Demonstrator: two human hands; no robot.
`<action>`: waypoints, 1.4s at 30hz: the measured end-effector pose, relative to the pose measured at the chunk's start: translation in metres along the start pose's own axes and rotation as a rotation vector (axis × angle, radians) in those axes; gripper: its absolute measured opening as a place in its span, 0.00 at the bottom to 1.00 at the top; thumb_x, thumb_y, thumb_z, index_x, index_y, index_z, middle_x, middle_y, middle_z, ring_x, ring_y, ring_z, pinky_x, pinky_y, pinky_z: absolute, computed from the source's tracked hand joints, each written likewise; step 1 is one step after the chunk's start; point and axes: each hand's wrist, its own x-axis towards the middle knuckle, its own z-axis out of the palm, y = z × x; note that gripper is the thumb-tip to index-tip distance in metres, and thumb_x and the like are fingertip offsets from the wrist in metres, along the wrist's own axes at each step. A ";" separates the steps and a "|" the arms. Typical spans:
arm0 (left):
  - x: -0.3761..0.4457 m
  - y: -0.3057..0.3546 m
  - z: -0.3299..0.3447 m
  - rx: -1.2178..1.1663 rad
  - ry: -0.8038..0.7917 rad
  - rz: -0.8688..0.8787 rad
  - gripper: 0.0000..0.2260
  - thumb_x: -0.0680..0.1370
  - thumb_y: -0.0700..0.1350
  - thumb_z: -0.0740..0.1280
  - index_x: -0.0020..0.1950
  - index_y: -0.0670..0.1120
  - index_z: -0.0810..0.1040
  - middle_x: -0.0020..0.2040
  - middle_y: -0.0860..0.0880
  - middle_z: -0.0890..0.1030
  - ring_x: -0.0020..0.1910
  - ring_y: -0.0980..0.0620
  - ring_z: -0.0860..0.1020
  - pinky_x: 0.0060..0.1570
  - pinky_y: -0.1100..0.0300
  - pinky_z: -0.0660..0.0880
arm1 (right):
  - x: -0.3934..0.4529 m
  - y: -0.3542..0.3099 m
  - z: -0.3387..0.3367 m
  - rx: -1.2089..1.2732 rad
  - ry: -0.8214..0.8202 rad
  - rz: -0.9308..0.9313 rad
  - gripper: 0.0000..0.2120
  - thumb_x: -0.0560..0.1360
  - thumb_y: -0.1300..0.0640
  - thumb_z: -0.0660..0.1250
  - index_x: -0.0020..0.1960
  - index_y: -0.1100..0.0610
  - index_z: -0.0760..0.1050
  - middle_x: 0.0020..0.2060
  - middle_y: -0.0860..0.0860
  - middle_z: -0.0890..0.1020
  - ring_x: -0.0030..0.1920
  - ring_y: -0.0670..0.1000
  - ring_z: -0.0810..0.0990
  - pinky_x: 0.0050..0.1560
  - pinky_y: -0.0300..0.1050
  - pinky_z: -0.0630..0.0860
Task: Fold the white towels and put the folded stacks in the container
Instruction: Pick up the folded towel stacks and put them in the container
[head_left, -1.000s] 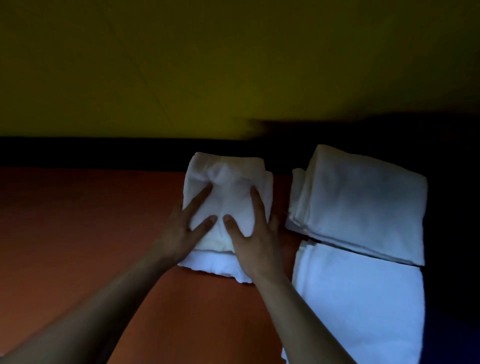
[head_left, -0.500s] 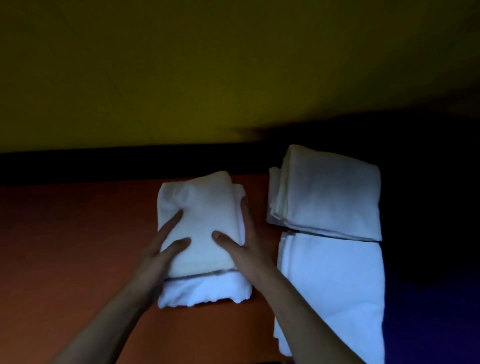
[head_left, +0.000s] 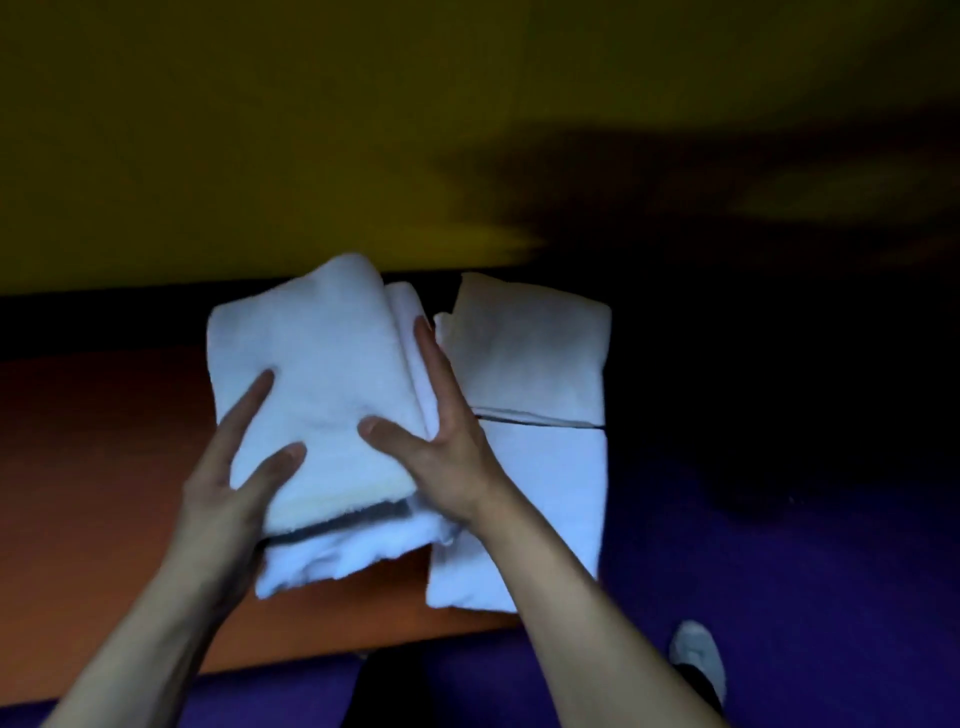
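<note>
Both hands, left (head_left: 228, 483) and right (head_left: 447, 441), clasped the stack (head_left: 322, 415) (probably lifted) just left of the towels (head_left: 530, 415); its loose bottom layer could slip out.

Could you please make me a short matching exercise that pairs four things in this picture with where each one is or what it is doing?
Things:
1. left hand
2. right hand
3. far folded towel
4. shoe

Places or states:
A. on the purple floor, lower right
B. fingers along the right side of the towel stack, thumb on top
C. lies on the table beyond the near folded towel
D. holds the left side of the towel stack

Pairs: 1-D, 2-B, 3-C, 4-A
</note>
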 end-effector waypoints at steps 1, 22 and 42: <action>-0.010 0.009 0.015 0.002 -0.008 0.007 0.26 0.80 0.37 0.66 0.70 0.64 0.73 0.68 0.54 0.78 0.65 0.51 0.78 0.64 0.45 0.76 | -0.008 -0.008 -0.016 0.011 0.000 -0.009 0.44 0.75 0.53 0.74 0.79 0.36 0.50 0.77 0.31 0.56 0.76 0.34 0.57 0.78 0.49 0.60; -0.265 0.010 0.460 0.112 -0.115 -0.103 0.26 0.77 0.42 0.71 0.69 0.65 0.74 0.68 0.65 0.75 0.67 0.70 0.71 0.63 0.67 0.69 | -0.260 0.015 -0.477 -0.001 0.005 0.165 0.41 0.75 0.47 0.72 0.75 0.26 0.49 0.76 0.30 0.59 0.76 0.38 0.60 0.76 0.55 0.63; -0.280 -0.133 0.725 0.157 -0.194 -0.231 0.28 0.75 0.41 0.74 0.66 0.69 0.75 0.65 0.69 0.76 0.65 0.70 0.72 0.59 0.71 0.72 | -0.289 0.177 -0.733 0.139 0.130 0.312 0.37 0.77 0.60 0.71 0.75 0.34 0.58 0.71 0.33 0.68 0.67 0.36 0.71 0.54 0.26 0.73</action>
